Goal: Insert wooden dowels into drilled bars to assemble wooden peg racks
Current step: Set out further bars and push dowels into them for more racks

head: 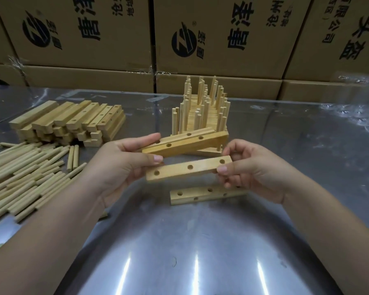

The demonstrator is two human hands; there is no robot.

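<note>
Bars in hand, none pegged yet; a stack of racks already done.

The left hand grips two upper bars. The right hand pinches the end of a lower bar, its three round holes empty, held over a spare bar on the shiny metal table. Finished racks bristle behind. Smooth pale dowels and a heap of square-cut blanks wait at the left, so I'd say plenty remains.
</note>
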